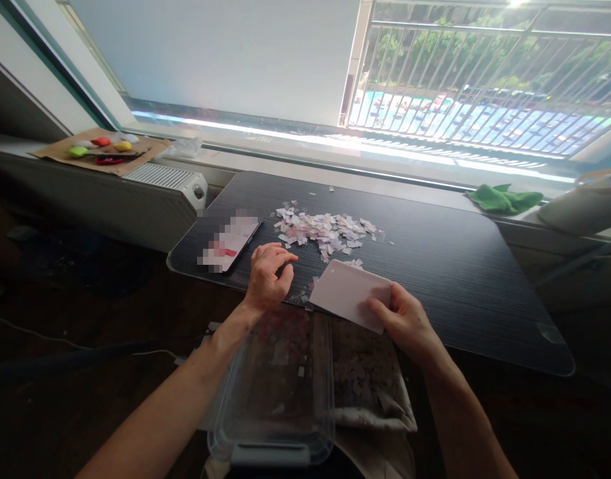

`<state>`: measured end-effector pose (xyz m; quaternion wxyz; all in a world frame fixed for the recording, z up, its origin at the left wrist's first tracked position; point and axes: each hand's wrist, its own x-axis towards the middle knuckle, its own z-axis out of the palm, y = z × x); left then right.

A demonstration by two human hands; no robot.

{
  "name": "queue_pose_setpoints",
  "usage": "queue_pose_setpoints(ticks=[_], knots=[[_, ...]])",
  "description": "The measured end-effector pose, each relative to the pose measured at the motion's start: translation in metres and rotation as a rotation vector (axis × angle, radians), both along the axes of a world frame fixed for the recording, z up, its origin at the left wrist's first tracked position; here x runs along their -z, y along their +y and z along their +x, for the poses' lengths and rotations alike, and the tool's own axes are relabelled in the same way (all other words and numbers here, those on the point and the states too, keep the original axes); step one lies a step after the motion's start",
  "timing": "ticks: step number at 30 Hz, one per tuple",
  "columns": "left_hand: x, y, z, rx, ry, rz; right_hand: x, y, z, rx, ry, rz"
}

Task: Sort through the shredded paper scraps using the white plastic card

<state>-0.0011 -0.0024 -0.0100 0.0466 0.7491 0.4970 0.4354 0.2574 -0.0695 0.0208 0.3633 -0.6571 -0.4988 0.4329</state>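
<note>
My right hand grips a flat, pale rectangular plastic-looking card, thumb on top, at its right end. The card is tilted over the table's near edge, with small scraps beside its left end. My left hand is at the same edge, fingers loosely curved and thumb apart, with nothing visible in it. Just beyond both hands lies a loose pile of small torn paper-like scraps. Below them, under the table edge, a clear plastic box sits at my lap with a few scraps inside.
A phone, partly blurred out, lies left on the dark table. A radiator stands beyond it. Brown paper with coloured lumps lies on the sill. A green cloth is at right. Cloth with scraps lies beside the box.
</note>
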Motion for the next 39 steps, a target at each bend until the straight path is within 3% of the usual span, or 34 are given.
queue_pose_setpoints(ticks=[5, 11, 18, 25, 39], knots=[[0.000, 0.000, 0.000, 0.000, 0.000, -0.007, -0.001, -0.004, -0.009, -0.050, 0.141, -0.061], [-0.001, 0.000, 0.000, -0.005, 0.010, -0.025, -0.002, 0.004, -0.009, 0.032, 0.042, -0.009], [0.001, 0.000, 0.000, -0.006, 0.005, -0.002, -0.011, -0.003, -0.013, -0.102, 0.086, -0.009], [0.001, 0.001, 0.000, -0.003, 0.004, -0.003, -0.025, -0.006, 0.002, 0.179, -0.248, 0.176], [0.001, 0.000, -0.001, 0.011, 0.014, -0.002, -0.025, -0.002, -0.009, 0.003, -0.266, 0.201]])
